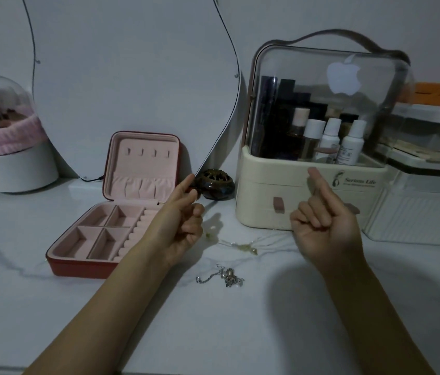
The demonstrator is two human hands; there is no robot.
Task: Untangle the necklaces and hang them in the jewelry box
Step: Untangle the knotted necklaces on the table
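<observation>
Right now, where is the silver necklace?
The silver necklace lies bunched on the white table, near the middle, between both arms and just right of the open jewelry box.

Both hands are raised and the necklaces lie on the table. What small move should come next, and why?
Probably lower the right hand to the silver necklace and pick it up. It lies bunched on the table, apart from the thin chains. Both hands seem to hold nothing, and the jewelry box stands open, its hooks bare.

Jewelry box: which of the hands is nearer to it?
Left. The left hand hovers beside the open jewelry box's right edge; the right hand is farther right, in front of the cosmetics case.
</observation>
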